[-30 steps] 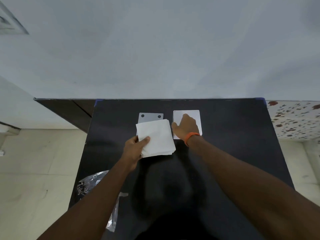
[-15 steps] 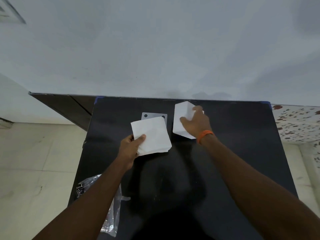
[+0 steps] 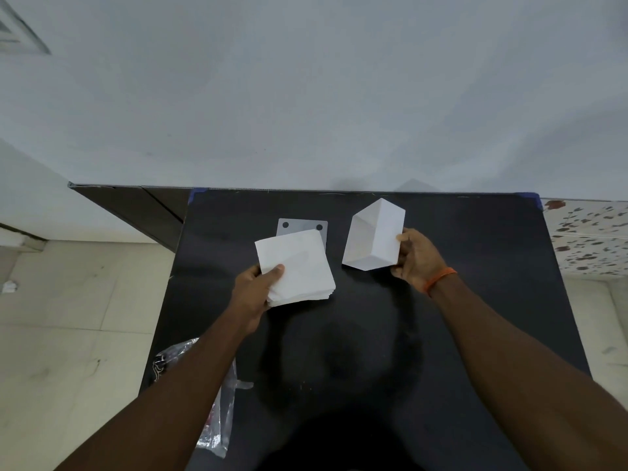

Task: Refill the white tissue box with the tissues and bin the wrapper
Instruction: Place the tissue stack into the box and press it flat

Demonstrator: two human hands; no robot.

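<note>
My left hand (image 3: 253, 289) grips a stack of white tissues (image 3: 295, 266) by its near left corner, just above the black table (image 3: 475, 283). My right hand (image 3: 416, 258) holds the white tissue box (image 3: 375, 236) by its right side; the box is tipped up on a corner, raised off the table. A grey plate with two dark holes (image 3: 302, 227) lies flat behind the tissues, partly covered by them. The clear plastic wrapper (image 3: 217, 402) lies at the table's near left edge, under my left forearm.
The table stands against a pale wall. A dark cabinet top (image 3: 136, 209) adjoins it at the back left, and a speckled counter (image 3: 584, 236) lies to the right. Tiled floor (image 3: 68, 334) runs along the left side.
My right hand has taken the tissue box from lying flat on the table and tipped it up on a corner, moving it to the right. The left hand keeps the tissues almost in place.
</note>
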